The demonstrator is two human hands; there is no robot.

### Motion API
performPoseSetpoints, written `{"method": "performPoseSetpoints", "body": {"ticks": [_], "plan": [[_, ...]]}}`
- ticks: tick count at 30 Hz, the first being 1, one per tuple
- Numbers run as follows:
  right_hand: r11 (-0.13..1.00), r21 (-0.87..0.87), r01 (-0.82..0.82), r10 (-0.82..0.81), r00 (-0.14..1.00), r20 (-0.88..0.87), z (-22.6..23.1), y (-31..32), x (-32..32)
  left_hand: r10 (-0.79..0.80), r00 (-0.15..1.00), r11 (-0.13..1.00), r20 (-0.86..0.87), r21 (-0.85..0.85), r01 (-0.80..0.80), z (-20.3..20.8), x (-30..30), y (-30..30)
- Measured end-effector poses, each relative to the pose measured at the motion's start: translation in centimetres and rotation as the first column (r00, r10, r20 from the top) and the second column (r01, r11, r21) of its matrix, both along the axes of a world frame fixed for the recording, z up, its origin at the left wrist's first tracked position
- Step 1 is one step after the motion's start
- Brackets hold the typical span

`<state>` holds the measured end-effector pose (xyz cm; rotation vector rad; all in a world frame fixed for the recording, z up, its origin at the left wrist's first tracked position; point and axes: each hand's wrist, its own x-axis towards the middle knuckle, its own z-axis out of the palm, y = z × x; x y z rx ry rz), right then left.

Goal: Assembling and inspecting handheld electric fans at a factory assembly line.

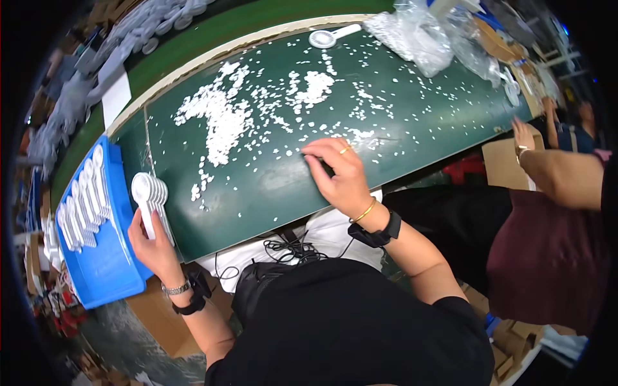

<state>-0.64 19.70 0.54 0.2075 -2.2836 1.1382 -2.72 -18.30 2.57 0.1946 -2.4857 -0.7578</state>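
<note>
At the table's left end my left hand (152,248) is closed around the handles of a stack of white round-headed, fan-shaped plastic parts (149,190). Over the middle of the green table my right hand (340,174) has its thumb and fingertips drawn close together in a pinch. Whatever it holds, if anything, is too small to make out. Many small white pieces (225,125) lie scattered and heaped on the tabletop beyond that hand. One white fan-shaped part (323,39) with a slotted round head rests alone near the far edge.
A blue tray (106,260) with rows of similar white parts (84,199) stands left of the green table (270,206). Clear plastic bags (418,38) cover the far right corner. Another person's arm (557,177) reaches in at the right. Black cables (293,248) lie by my lap.
</note>
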Motion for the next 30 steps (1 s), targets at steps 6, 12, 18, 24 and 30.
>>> {"method": "performPoseSetpoints", "body": {"ticks": [6,12,18,24,30], "plan": [[0.998,-0.049,-0.045,0.044,0.999,-0.026,0.5,0.5,0.2,0.022,1.000,1.000,0.020,0.011,-0.022,0.6,0.1,1.3],[0.983,-0.177,0.043,-0.016,0.988,0.152,2.3,3.9,-0.6,-0.020,0.974,1.000,-0.225,-0.027,0.014,3.1,1.3,4.3],[0.986,0.047,0.158,-0.165,0.945,0.284,4.8,9.0,-6.4,-0.316,0.948,0.900,-0.042,0.302,0.313,2.9,3.2,9.2],[0.969,0.228,0.100,-0.163,0.947,0.278,4.9,11.4,-12.5,-0.569,0.808,0.792,0.157,0.371,0.485,0.4,3.1,11.5],[0.767,0.625,0.145,-0.307,0.938,0.159,3.6,15.1,-21.6,-0.571,0.813,0.737,0.112,0.505,0.448,-1.2,2.4,11.1]]}}
